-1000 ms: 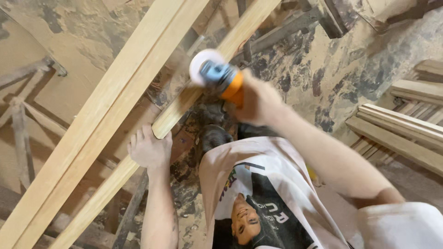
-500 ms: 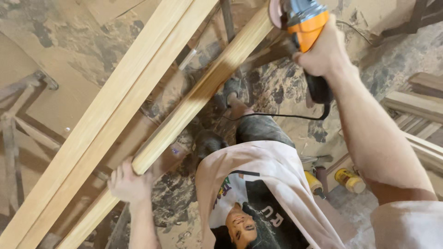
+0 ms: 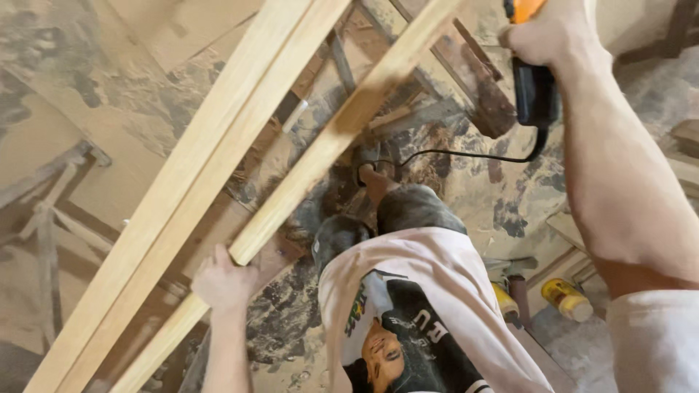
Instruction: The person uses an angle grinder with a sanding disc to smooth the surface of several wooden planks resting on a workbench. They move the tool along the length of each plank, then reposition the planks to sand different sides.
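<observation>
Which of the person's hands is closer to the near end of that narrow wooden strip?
The left. The left hand grips the strip right at its near end. The right hand is far up by the strip's other stretch, holding the orange and black power tool.

You get a single view, from the camera on your head: it looks steeply down, close above the long wooden strip (image 3: 320, 156), with the dusty floor (image 3: 473, 196) beyond it.
</observation>
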